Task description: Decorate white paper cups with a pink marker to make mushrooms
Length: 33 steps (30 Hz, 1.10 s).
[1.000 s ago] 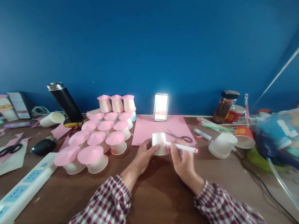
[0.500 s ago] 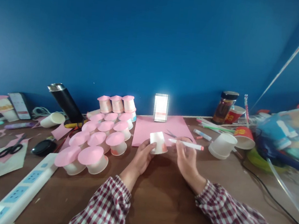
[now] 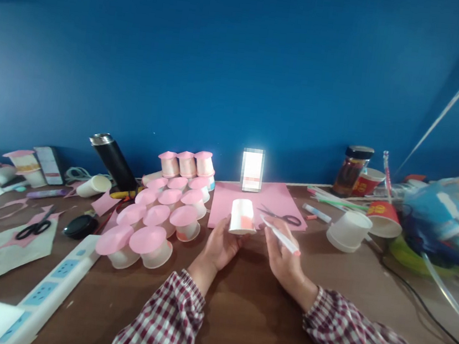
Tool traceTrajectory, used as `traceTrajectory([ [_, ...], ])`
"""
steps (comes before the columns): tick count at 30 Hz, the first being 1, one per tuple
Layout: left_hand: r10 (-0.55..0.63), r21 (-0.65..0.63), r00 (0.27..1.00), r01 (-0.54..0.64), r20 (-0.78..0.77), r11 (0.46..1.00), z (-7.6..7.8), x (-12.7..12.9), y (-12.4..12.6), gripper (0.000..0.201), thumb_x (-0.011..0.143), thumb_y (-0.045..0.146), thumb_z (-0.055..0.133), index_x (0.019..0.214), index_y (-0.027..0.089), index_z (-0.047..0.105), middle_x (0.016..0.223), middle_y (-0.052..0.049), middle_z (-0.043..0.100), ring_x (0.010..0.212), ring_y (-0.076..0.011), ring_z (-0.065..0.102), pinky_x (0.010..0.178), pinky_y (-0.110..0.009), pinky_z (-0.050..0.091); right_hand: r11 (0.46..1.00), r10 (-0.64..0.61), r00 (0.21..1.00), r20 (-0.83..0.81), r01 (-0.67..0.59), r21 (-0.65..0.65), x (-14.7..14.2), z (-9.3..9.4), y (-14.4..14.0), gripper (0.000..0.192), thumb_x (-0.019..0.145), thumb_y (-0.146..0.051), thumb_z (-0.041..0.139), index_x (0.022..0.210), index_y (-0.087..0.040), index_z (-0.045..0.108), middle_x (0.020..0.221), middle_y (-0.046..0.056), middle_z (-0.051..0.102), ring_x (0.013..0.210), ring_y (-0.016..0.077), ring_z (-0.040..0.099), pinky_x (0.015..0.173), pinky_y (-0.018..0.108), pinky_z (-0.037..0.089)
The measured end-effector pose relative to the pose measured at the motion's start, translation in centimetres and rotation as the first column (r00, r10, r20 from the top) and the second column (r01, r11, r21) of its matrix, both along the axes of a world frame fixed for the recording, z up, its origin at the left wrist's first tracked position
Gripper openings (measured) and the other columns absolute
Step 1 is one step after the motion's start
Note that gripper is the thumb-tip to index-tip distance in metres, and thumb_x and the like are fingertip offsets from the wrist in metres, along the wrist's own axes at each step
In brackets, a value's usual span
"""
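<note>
My left hand [image 3: 220, 247] holds a small white paper cup [image 3: 241, 213] upside down, with an orange patch showing on its side. In my right hand [image 3: 285, 263] is a white marker [image 3: 282, 237] with an orange-pink end; its tip points toward the cup but stays apart from it. Behind both hands lies a sheet of pink paper [image 3: 227, 194], with dark-handled scissors [image 3: 288, 219] resting on it. To the left stand several cups topped with pink paper cones, the closest being a pink-topped cup [image 3: 149, 240].
At the right are a marker [image 3: 317, 213], a white cup [image 3: 348, 231], a red cup [image 3: 383, 220] and a dark lidded jar [image 3: 353, 170]. Leftward lie a power strip [image 3: 48, 289], a black mouse [image 3: 80, 227], black scissors [image 3: 33, 229] and a black flask [image 3: 114, 162].
The cup has turned in my left hand, so more of its orange patch faces me. The marker has swung from nearly level to slanting down toward me. The camera view has shifted slightly.
</note>
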<state>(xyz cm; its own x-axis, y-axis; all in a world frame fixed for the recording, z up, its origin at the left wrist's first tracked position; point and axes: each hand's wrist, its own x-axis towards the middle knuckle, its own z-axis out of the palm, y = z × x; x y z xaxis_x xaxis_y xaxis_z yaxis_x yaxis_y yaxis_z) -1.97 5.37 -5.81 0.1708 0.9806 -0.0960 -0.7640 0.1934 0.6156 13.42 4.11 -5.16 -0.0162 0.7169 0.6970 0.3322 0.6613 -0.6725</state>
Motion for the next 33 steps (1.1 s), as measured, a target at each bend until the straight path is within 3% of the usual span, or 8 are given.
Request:
traceTrajectory([
  [3,0.008,-0.046,0.999,-0.007,0.033,0.999,0.0,0.0,0.1,0.027,0.088,0.031,0.050,0.101,0.011,0.062,0.088,-0.009,0.070,0.076,-0.0187,0.065,0.069,-0.030,0.053,0.999,-0.010,1.000,0.018,0.009,0.046,-0.1,-0.5,0.2,0.016,0.093,-0.021,0.046,0.103,-0.020,0.058,0.085,0.005,0.065,0.071,0.0157,0.063,0.069,0.029,0.052],
  [8,-0.011,-0.044,0.997,0.015,0.080,0.999,-0.6,-0.1,0.3,0.028,0.091,0.031,0.048,0.105,0.011,0.061,0.091,-0.009,0.070,0.081,-0.0180,0.066,0.075,-0.031,0.054,1.000,0.024,0.993,0.114,-0.025,0.012,-0.2,-1.1,0.6,0.016,0.088,-0.024,0.057,0.103,-0.021,0.057,0.093,0.007,0.067,0.083,0.0190,0.066,0.075,0.031,0.054],
  [12,-0.013,-0.041,1.000,0.014,0.022,0.999,-0.7,0.1,0.2,0.032,0.091,0.034,0.048,0.111,0.011,0.060,0.092,-0.010,0.070,0.080,-0.0173,0.066,0.074,-0.029,0.054,1.000,0.023,0.990,0.137,-0.023,-0.001,-0.2,-0.9,0.6,0.018,0.086,-0.025,0.058,0.104,-0.020,0.056,0.093,0.007,0.068,0.082,0.0194,0.067,0.075,0.031,0.055],
  [21,0.071,0.097,0.994,-0.063,-0.087,0.993,-1.0,0.2,0.2,0.023,0.083,0.032,0.062,0.100,0.018,0.062,0.102,-0.006,0.065,0.091,-0.0178,0.062,0.080,-0.031,0.053,0.999,-0.028,0.991,0.132,0.032,-0.025,0.3,-1.4,1.0,0.016,0.087,-0.024,0.057,0.103,-0.021,0.055,0.096,0.007,0.066,0.085,0.0195,0.065,0.076,0.031,0.054],
  [27,0.122,0.066,0.989,-0.117,-0.080,0.991,-1.3,0.0,0.4,0.017,0.084,0.030,0.062,0.095,0.018,0.064,0.095,-0.003,0.066,0.085,-0.0133,0.062,0.074,-0.024,0.052,1.000,0.014,0.986,0.164,-0.009,-0.029,0.1,-1.1,0.7,0.017,0.088,-0.023,0.056,0.105,-0.020,0.057,0.098,0.008,0.066,0.087,0.0199,0.066,0.076,0.030,0.053],
  [33,0.047,0.016,0.999,-0.046,-0.025,0.999,-0.7,0.1,0.2,0.034,0.085,0.041,0.059,0.101,0.012,0.064,0.102,-0.010,0.068,0.092,-0.0190,0.064,0.084,-0.030,0.052,1.000,0.012,0.985,0.174,-0.008,-0.025,0.1,-1.2,0.9,0.017,0.088,-0.022,0.055,0.104,-0.020,0.058,0.097,0.008,0.067,0.085,0.0195,0.066,0.076,0.031,0.053],
])
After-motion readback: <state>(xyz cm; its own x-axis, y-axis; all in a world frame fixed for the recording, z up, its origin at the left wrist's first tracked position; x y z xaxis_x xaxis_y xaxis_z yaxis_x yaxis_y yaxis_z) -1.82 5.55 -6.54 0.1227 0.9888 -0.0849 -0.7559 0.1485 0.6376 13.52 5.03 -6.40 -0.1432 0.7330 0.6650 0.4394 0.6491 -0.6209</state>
